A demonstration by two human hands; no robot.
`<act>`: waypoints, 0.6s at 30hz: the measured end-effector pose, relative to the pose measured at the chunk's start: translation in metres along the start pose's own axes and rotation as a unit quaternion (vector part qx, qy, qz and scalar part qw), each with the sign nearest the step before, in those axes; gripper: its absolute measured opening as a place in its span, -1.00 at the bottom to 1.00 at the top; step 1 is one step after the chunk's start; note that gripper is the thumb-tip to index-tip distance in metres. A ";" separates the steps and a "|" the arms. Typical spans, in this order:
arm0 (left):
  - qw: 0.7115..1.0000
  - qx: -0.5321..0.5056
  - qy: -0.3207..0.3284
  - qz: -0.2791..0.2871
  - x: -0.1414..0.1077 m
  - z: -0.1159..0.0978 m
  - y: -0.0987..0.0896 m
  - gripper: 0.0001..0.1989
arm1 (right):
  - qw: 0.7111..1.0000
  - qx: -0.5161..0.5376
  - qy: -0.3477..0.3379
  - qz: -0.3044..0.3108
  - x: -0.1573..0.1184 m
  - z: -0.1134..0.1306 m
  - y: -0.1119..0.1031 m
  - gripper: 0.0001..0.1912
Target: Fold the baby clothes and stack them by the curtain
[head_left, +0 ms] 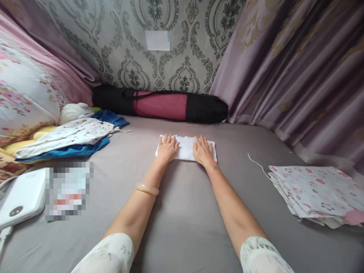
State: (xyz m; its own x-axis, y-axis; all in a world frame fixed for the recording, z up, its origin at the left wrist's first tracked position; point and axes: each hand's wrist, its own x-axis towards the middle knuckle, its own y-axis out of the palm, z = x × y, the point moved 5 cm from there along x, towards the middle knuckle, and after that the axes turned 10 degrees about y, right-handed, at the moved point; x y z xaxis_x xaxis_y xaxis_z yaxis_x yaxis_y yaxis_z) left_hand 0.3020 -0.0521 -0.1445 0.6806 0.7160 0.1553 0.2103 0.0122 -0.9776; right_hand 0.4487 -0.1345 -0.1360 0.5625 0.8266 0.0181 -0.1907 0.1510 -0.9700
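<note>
A small folded white cloth [186, 148] lies flat on the grey sheet [182, 212], straight ahead of me. On its left part rests my left hand [167, 148], palm down with the fingers spread. My right hand [203, 150] lies the same way on its right part, fingers apart. The middle of the cloth shows between my two hands. Neither hand grips anything; both press or rest on the cloth from above.
Behind the cloth lies a black and red bag [159, 105] along the wall. Folded clothes [71, 132] and a white power bank [24, 195] are at left, beside a blurred packet [69, 193]. Folded patterned fabric [315, 189] lies at right, below curtains [278, 60].
</note>
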 end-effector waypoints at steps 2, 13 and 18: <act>1.000 -0.011 0.015 0.007 0.001 -0.008 0.003 -0.45 | 1.000 -0.001 -0.021 0.006 -0.001 0.006 0.003 -0.43; 0.997 -0.044 0.057 0.014 0.004 -0.016 0.008 -0.51 | 0.996 0.015 -0.088 0.000 -0.007 0.027 0.015 -0.45; 0.993 -0.045 0.107 0.025 0.013 -0.013 0.000 -0.59 | 0.992 0.042 -0.107 0.046 0.007 0.017 0.009 -0.47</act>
State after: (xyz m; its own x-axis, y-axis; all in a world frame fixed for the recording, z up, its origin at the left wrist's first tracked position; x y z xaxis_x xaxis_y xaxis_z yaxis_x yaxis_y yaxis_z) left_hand 0.3200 -0.0524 -0.1402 0.8233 0.5492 0.1435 0.2284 -0.0891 -0.9695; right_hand 0.4375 -0.1178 -0.1409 0.3575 0.9339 -0.0106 -0.3044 0.1058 -0.9467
